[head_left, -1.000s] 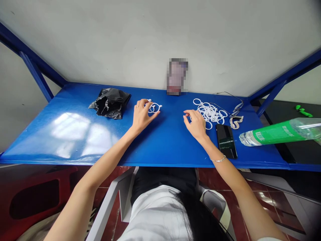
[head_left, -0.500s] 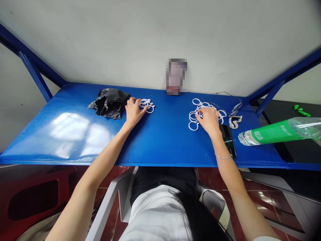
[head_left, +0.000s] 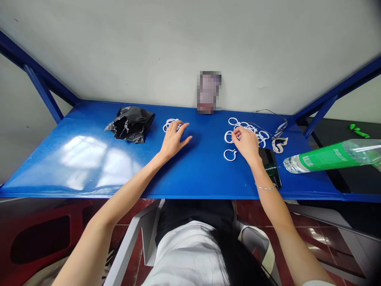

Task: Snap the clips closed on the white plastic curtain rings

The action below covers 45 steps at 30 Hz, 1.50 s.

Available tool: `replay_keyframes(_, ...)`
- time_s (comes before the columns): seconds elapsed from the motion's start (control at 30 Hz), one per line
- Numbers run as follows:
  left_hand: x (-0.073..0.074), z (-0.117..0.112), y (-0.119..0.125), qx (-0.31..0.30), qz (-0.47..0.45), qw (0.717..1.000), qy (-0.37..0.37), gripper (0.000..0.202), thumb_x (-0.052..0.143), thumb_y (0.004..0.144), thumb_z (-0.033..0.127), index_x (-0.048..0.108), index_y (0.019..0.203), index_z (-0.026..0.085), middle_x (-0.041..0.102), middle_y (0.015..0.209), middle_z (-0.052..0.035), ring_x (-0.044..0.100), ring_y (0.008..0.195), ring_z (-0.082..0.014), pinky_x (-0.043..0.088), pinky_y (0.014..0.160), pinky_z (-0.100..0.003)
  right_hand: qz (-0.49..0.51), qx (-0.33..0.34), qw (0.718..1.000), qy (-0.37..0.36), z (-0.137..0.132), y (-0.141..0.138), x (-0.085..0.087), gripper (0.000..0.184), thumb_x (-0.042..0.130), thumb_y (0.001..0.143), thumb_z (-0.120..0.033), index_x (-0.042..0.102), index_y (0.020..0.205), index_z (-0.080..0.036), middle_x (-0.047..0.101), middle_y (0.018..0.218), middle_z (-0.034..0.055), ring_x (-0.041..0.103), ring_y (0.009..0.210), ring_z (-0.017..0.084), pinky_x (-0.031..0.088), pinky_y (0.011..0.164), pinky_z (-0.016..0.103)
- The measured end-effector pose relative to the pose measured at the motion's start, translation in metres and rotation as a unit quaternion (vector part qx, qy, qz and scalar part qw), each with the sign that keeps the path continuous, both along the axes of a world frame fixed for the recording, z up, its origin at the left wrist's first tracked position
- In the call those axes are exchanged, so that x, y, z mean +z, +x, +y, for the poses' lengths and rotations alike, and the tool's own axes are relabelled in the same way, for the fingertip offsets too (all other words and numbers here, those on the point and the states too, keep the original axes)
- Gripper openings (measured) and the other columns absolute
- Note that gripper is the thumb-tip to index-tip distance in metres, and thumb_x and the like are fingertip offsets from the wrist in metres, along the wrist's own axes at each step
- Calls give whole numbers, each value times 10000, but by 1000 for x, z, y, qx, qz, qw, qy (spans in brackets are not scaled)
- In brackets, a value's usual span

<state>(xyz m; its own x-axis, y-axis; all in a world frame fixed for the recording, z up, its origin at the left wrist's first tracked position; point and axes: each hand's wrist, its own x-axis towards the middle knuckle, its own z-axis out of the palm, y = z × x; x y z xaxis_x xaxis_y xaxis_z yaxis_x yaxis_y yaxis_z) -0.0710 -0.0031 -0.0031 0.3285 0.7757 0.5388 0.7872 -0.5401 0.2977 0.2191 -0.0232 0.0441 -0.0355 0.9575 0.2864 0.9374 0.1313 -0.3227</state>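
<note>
My left hand (head_left: 173, 141) is open, fingers spread, over a small group of white rings (head_left: 167, 124) on the blue table (head_left: 190, 171). Part of that group is hidden beneath the fingers. On the right, my right hand (head_left: 246, 143) has thumb and forefinger pinched at the edge of a white ring (head_left: 228, 137). Around and under this hand lies a larger pile of white rings (head_left: 263, 135), each with a small tab. A single loose ring (head_left: 229, 155) lies nearer to me, apart from the pile.
A crumpled black plastic bag (head_left: 133, 123) lies left of my left hand. Against the wall leans a blurred upright object (head_left: 208, 93). Eyeglasses (head_left: 280, 128), a cream-coloured curved item (head_left: 279, 145), a dark phone (head_left: 272, 171) and a green-labelled bottle (head_left: 330, 158) are on the right.
My left hand has moved right and nearer to me, and its fingers have spread. My right hand has closed into a pinch on a ring, shifting very little.
</note>
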Motion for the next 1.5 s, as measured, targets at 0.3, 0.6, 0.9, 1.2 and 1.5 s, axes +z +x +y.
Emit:
replay_keyframes(0.3,2,-21,20,-203,31,978,34,417,524,936,397,533,1307,208,563,1243,-150,556,1139,-259,518,907,-385,143,150,978,-25,-18,-42,-21,92,535,896,-293,591,885,-221,685,746,6,647,670,156,452,604,256)
replay_keyframes(0.6,5,-27,23,-237,28,969,58,309,553,924,386,634,1138,179,643,1134,-130,616,1048,-226,538,850,-346,149,176,973,6,-24,-54,-33,116,505,935,-293,597,918,-223,700,779,21,669,707,165,471,613,250)
replay_keyframes(0.9,-2,-27,24,-255,38,966,4,280,511,942,402,674,902,178,668,1038,-94,632,907,-184,499,785,-301,182,181,966,-17,-28,-58,-37,125,522,926,-299,619,962,-229,704,781,16,661,680,163,467,615,259)
replay_keyframes(1.2,17,-32,25,-254,-202,908,-266,383,473,936,520,595,883,160,687,839,-42,643,772,-153,486,748,-264,349,218,910,-55,-28,-57,-30,244,511,933,-420,611,1038,-224,706,938,38,691,795,168,547,767,309)
replay_keyframes(1.5,17,-30,30,-237,-419,740,-470,520,490,845,687,468,767,174,668,587,-29,612,523,-127,475,602,-248,266,247,932,27,-33,-60,-28,203,546,922,-333,610,1083,-226,704,1009,54,673,827,176,567,786,331)
